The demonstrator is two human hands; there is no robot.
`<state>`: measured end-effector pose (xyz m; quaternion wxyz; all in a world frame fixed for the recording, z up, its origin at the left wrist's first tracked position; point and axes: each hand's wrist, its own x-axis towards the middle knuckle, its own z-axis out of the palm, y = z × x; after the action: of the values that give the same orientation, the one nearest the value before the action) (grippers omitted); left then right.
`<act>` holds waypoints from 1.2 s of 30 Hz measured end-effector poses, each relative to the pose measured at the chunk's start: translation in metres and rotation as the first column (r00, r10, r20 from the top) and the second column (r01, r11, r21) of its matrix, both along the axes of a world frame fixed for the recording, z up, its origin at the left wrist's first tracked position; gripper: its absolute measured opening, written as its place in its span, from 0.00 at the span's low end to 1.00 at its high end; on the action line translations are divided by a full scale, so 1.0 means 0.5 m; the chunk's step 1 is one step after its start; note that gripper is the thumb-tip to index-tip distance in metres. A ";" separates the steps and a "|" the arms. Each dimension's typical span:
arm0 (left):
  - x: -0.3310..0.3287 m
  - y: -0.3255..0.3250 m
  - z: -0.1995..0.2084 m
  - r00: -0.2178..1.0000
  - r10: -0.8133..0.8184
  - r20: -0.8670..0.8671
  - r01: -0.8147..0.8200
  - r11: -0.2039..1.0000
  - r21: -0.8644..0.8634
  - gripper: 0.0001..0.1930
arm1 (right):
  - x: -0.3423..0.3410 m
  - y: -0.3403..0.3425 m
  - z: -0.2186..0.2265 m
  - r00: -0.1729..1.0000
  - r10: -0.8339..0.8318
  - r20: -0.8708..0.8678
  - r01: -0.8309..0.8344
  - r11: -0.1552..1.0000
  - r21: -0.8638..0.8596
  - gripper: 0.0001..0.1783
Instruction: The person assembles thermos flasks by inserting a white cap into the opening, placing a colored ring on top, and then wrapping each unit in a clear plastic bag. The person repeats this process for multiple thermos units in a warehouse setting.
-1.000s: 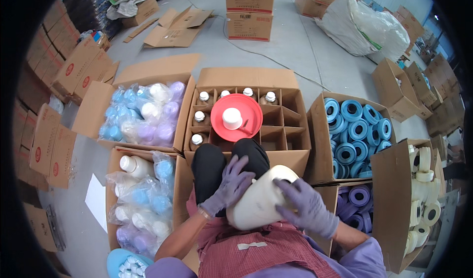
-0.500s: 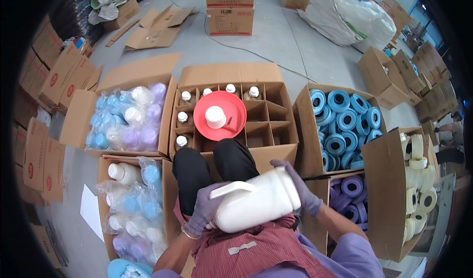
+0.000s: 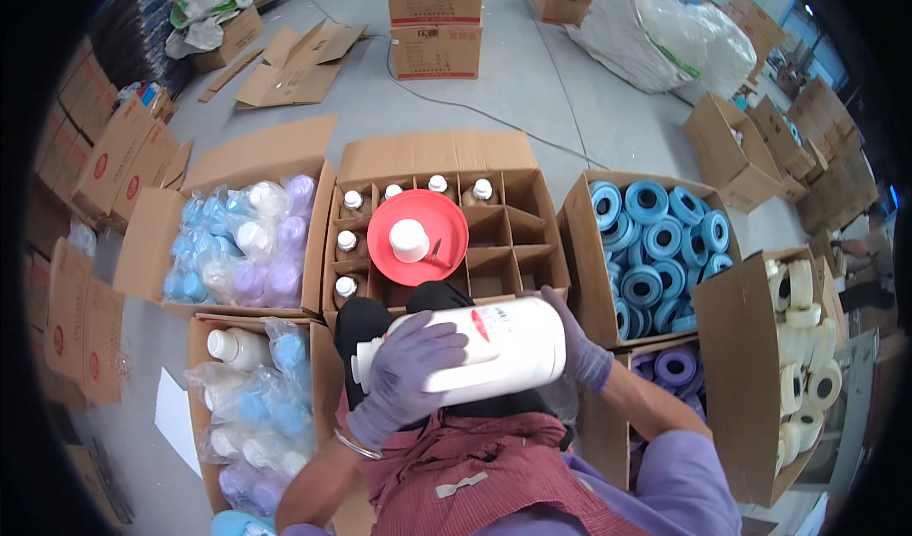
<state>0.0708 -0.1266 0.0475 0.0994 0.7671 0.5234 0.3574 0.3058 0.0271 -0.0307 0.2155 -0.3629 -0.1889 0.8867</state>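
Note:
Across my lap lies a white plastic jug [image 3: 513, 341], held on its side with its narrower neck to the left and its flat base to the right. A red mark and small print show on its upper face; no handle is visible. My left hand [image 3: 408, 370] wraps round the body near the neck, its gloved fingers over the top. My right hand [image 3: 579, 346], also in a purple glove, grips the base end. Just beyond, a red round tray [image 3: 394, 268] sits on a divided carton [image 3: 551, 284], with a white cup-shaped part [image 3: 408, 240] and a small dark tool on it.
White-capped bottles [image 3: 346, 240] stand in several compartments of the carton. Cartons at left hold bagged blue, white and purple parts [image 3: 252, 237]. Cartons at right hold blue rings [image 3: 648, 203], purple rings [image 3: 675, 368] and cream rings [image 3: 823, 384]. A cable [image 3: 456, 104] crosses the floor beyond.
The jug has been rolled in my hands: its handle has gone from sight and the red mark now faces up. My left hand has moved from the handle side onto the body.

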 end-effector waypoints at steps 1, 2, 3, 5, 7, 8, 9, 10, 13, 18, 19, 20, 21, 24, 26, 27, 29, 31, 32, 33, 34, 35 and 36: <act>-0.019 -0.009 -0.037 0.958 0.092 0.272 -0.062 0.991 -0.116 0.19 | -0.007 -0.006 0.022 0.994 0.058 0.095 -0.070 0.989 0.130 0.30; -0.036 -0.021 -0.068 0.835 0.205 0.511 -0.090 0.966 -0.240 0.17 | -0.012 -0.010 0.050 0.976 0.100 0.195 -0.148 0.956 0.252 0.30; -0.046 -0.034 -0.051 0.396 0.580 0.712 0.108 0.741 -0.663 0.13 | -0.022 -0.011 0.072 0.975 0.089 0.204 -0.201 0.744 0.637 0.30; -0.048 -0.045 -0.046 0.378 0.601 0.704 0.090 0.733 -0.674 0.12 | -0.040 -0.008 0.106 0.975 0.043 0.218 -0.215 -0.064 0.974 0.31; -0.012 -0.056 -0.045 0.467 0.597 0.652 -0.161 0.783 -0.601 0.12 | -0.039 -0.019 0.103 0.990 0.123 0.065 -0.131 0.672 0.729 0.29; -0.027 -0.034 -0.062 0.844 0.284 0.455 -0.248 0.959 -0.139 0.12 | -0.038 -0.025 0.097 0.993 0.112 -0.028 -0.091 0.907 0.411 0.28; -0.009 -0.019 -0.035 0.915 0.220 0.339 -0.203 0.975 -0.084 0.12 | -0.019 0.003 0.014 0.993 0.043 -0.108 -0.004 0.941 0.338 0.26; -0.003 -0.017 -0.010 0.960 0.196 0.199 -0.193 0.981 -0.032 0.12 | -0.030 0.009 0.035 0.998 0.060 -0.029 -0.048 0.949 0.311 0.26; -0.010 -0.046 -0.086 0.718 0.376 0.586 -0.236 0.923 -0.303 0.10 | -0.056 0.003 0.137 0.964 0.181 0.193 -0.217 0.958 0.185 0.28; 0.006 -0.132 -0.189 0.486 0.707 0.514 -0.225 0.669 -0.708 0.18 | -0.051 0.045 0.153 0.878 0.441 0.186 -0.449 0.624 0.639 0.29; 0.002 -0.147 -0.203 0.692 0.607 0.390 -0.320 0.743 -0.589 0.18 | -0.058 0.038 0.140 0.870 0.448 0.204 -0.475 0.653 0.590 0.28; -0.005 -0.162 -0.214 0.842 0.498 0.207 -0.372 0.814 -0.447 0.19 | -0.069 0.030 0.129 0.860 0.459 0.222 -0.500 0.677 0.539 0.28; -0.019 -0.135 -0.124 0.901 0.412 0.138 -0.346 0.872 -0.345 0.18 | -0.075 0.007 0.119 0.859 0.439 0.263 -0.507 0.661 0.553 0.26; -0.097 -0.050 0.059 0.945 0.278 0.170 -0.253 0.955 -0.157 0.12 | -0.112 -0.042 0.097 0.920 0.360 0.154 -0.382 0.738 0.556 0.28; -0.103 -0.002 0.098 0.996 0.026 0.081 -0.011 0.983 -0.183 0.11 | -0.122 -0.064 0.108 0.901 0.391 0.185 -0.402 0.598 0.694 0.27; -0.103 0.017 0.100 0.990 -0.124 -0.063 0.106 0.967 -0.231 0.12 | -0.126 -0.071 0.118 0.893 0.400 0.204 -0.404 0.516 0.755 0.26; -0.108 0.030 0.104 0.935 -0.310 -0.172 0.227 0.895 -0.383 0.15 | -0.127 -0.081 0.125 0.906 0.359 0.226 -0.309 0.192 0.931 0.25; -0.116 0.039 0.100 0.888 -0.410 -0.207 0.297 0.857 -0.421 0.16 | -0.119 -0.103 0.113 0.926 0.344 0.158 -0.199 0.088 0.976 0.27; -0.120 0.042 0.098 0.861 -0.457 -0.222 0.330 0.835 -0.440 0.17 | -0.120 -0.119 0.107 0.936 0.332 0.113 -0.138 0.052 0.989 0.30; -0.118 0.046 0.102 0.812 -0.504 -0.294 0.337 0.816 -0.470 0.17 | -0.124 -0.136 0.099 0.942 0.299 0.152 -0.149 -0.032 0.988 0.37; -0.121 0.044 0.099 0.771 -0.496 -0.399 0.276 0.826 -0.491 0.17 | -0.132 -0.157 0.115 0.956 0.190 0.222 -0.206 -0.101 0.973 0.39; -0.125 0.042 0.093 0.719 -0.484 -0.498 0.212 0.836 -0.506 0.17 | -0.146 -0.184 0.109 0.964 0.048 0.260 -0.256 -0.086 0.963 0.39; -0.131 0.042 0.087 0.651 -0.475 -0.592 0.150 0.845 -0.513 0.16 | -0.164 -0.205 0.105 0.951 -0.098 0.294 -0.300 -0.062 0.952 0.39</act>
<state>0.0055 -0.1055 0.0910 0.1176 0.8838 0.4406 -0.1045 0.2239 -0.0752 0.0217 0.3147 -0.1948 -0.8264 0.4243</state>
